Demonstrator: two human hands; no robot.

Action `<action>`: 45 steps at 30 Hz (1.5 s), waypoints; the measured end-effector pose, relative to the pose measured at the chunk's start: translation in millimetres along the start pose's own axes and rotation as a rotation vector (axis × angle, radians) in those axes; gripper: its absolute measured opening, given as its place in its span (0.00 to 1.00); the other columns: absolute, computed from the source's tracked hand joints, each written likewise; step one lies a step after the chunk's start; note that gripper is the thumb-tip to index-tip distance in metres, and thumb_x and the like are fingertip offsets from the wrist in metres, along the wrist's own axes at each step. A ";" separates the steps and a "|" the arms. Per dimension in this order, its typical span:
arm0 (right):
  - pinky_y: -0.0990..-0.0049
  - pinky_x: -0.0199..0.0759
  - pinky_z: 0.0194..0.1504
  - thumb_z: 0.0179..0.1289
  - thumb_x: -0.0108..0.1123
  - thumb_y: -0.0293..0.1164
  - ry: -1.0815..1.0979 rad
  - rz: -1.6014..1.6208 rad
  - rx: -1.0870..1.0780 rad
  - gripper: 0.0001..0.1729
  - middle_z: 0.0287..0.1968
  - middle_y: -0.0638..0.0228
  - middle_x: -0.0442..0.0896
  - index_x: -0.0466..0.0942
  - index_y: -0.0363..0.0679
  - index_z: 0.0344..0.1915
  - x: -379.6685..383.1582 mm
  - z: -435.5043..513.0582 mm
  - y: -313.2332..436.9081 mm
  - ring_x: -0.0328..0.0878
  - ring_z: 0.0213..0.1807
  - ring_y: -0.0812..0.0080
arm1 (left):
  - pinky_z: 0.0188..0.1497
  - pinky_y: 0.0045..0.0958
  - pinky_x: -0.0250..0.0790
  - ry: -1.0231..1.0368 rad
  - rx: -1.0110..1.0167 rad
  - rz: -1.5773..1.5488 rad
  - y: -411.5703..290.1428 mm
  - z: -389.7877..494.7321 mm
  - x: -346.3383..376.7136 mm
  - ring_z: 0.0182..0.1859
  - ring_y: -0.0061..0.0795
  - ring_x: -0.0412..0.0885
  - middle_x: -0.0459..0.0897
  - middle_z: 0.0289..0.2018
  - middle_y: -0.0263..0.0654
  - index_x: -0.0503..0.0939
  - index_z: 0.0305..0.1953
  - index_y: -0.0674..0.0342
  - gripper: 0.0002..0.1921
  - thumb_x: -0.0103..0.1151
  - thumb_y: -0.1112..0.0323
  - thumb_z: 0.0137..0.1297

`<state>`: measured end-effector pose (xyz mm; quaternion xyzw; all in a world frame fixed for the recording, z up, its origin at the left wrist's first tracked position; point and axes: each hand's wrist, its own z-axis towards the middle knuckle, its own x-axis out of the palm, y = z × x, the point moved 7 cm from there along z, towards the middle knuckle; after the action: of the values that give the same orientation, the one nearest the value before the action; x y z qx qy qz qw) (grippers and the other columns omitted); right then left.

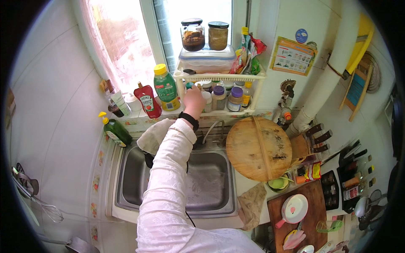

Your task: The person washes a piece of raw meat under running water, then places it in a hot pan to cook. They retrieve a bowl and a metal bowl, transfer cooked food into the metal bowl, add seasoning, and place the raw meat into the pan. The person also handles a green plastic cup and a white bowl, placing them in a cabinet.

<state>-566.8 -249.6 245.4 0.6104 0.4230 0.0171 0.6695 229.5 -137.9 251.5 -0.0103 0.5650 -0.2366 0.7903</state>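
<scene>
My left hand [194, 98], with a black band on its wrist, reaches to the left end of the lower level of a cream plastic rack [218, 77]. Its fingertips are beside a teal-capped container [189, 85]; whether they grip anything is hidden. Jars with purple lids [236, 92] and a yellow-capped bottle [246, 95] stand to its right. Left of the hand are a green bottle with a yellow cap [165, 88] and a red ketchup pouch [148, 101]. My right hand is out of view.
Below the arm lies a steel sink [208, 180] with a faucet [220, 139] and a draped cloth [155, 136]. At the right are a round wooden lid [258, 148], a knife block [300, 146] and a wooden board [275, 205] bearing a small white pan [295, 208].
</scene>
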 end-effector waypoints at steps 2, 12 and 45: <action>0.79 0.66 0.52 0.66 0.55 0.23 0.139 -0.160 -0.428 0.20 0.45 0.66 0.80 0.70 0.32 0.57 14.4 13.3 34.1 0.74 0.47 0.76 | 0.42 0.35 0.76 0.025 0.033 0.030 -2.7 -1.7 0.2 0.42 0.44 0.82 0.80 0.42 0.50 0.70 0.47 0.66 0.22 0.60 0.61 0.53; 0.80 0.67 0.50 0.66 0.56 0.24 0.054 0.054 0.276 0.19 0.44 0.66 0.80 0.70 0.33 0.57 34.4 37.6 35.4 0.75 0.45 0.76 | 0.59 0.42 0.61 -0.101 0.327 0.158 -52.7 -8.1 -11.2 0.57 0.45 0.71 0.76 0.51 0.47 0.72 0.54 0.63 0.27 0.60 0.55 0.54; 0.75 0.69 0.53 0.68 0.54 0.27 0.225 0.036 0.316 0.19 0.46 0.66 0.79 0.70 0.37 0.57 61.6 90.9 3.6 0.74 0.48 0.75 | 0.64 0.46 0.53 -0.357 0.184 -0.120 -38.1 -36.1 5.4 0.65 0.52 0.59 0.61 0.63 0.54 0.64 0.60 0.65 0.35 0.66 0.59 0.51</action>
<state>-472.1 -288.5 205.4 0.7098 0.4815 0.0307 0.5133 184.6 -164.7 244.4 -0.0136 0.3904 -0.3283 0.8600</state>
